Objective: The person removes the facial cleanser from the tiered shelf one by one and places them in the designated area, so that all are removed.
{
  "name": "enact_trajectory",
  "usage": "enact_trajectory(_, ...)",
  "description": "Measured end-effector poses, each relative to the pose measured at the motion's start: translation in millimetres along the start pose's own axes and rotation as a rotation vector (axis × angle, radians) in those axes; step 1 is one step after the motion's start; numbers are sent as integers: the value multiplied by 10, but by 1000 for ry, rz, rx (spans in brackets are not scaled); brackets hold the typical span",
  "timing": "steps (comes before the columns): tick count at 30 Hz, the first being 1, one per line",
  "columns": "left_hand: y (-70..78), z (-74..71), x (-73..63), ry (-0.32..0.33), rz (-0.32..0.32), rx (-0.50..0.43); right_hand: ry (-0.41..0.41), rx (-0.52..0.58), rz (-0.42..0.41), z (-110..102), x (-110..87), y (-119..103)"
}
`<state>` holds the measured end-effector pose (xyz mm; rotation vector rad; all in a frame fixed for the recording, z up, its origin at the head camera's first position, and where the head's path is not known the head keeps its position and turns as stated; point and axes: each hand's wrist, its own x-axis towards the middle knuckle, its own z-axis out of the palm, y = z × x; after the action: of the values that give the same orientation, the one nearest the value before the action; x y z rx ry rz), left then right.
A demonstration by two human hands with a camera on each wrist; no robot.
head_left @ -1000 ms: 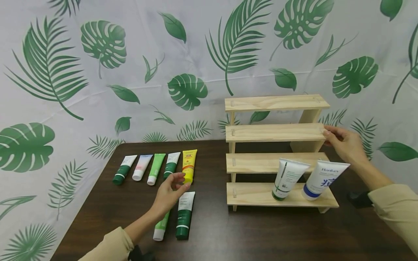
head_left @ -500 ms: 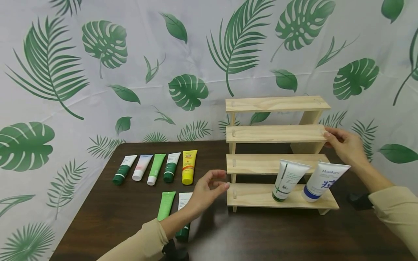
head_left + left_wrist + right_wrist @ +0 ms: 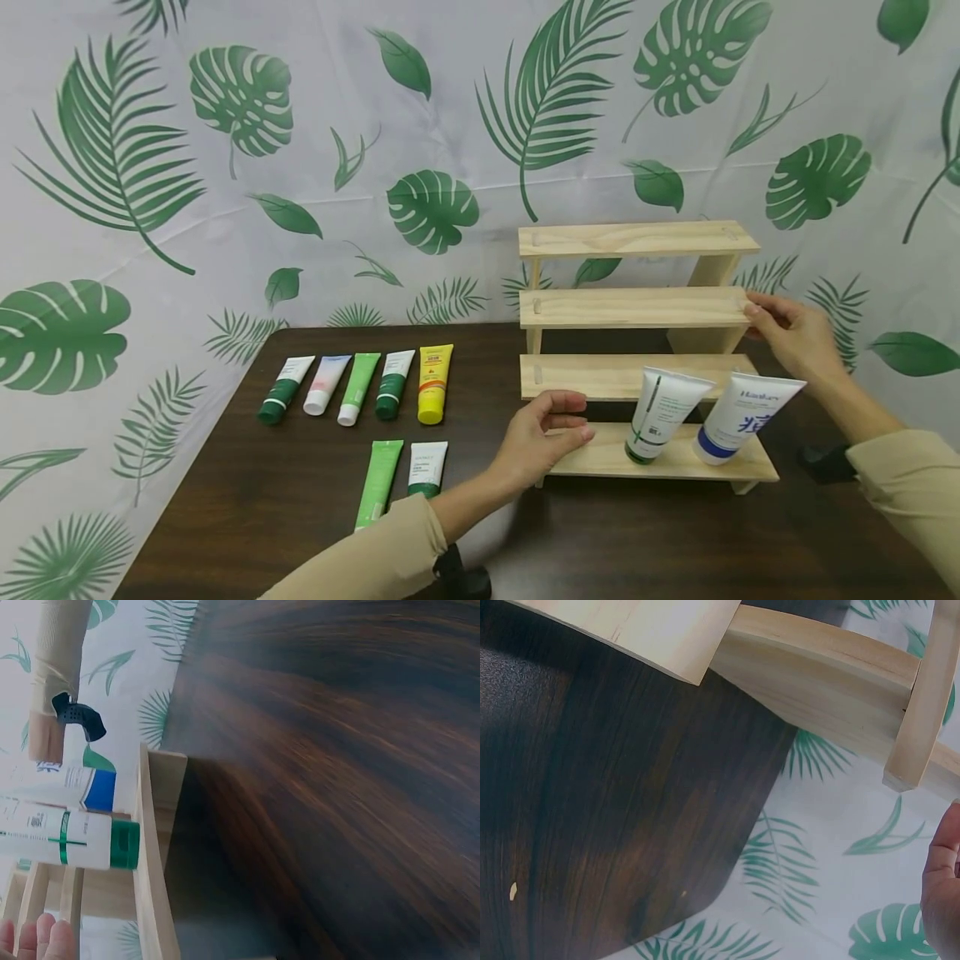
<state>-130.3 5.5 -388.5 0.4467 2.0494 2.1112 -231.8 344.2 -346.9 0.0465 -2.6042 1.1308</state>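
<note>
A tiered wooden display rack (image 3: pixel 637 310) stands on the dark table. My right hand (image 3: pixel 798 333) pinches the right end of its second board from the top. In front of the lowest board's left part is my left hand (image 3: pixel 542 437), fingers loosely bent, holding nothing; its fingertips (image 3: pixel 56 941) also show in the left wrist view. On that lowest board, to the right of the left hand, a white tube with a green cap (image 3: pixel 666 414) stands on its cap. Beside it stands a white tube with a blue band (image 3: pixel 744 418). Part of the right hand (image 3: pixel 943 885) appears in the right wrist view.
Several tubes lie in a row on the table's left, among them a yellow tube (image 3: pixel 433 383) and a light green tube (image 3: pixel 358 388). Nearer lie another green tube (image 3: pixel 380 479) and a white-and-green tube (image 3: pixel 427 467), partly behind the left arm. A leaf-patterned cloth (image 3: pixel 337 125) hangs behind.
My left hand has moved right, from above the lying tubes to the rack's lowest board, with nothing in it. The right hand has kept its hold on the rack.
</note>
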Motion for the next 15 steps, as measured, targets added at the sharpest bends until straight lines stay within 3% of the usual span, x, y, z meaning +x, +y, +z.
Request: enact_trajectory(15, -4, 359, 196, -43, 110, -78, 6, -3, 8, 3, -6, 2)
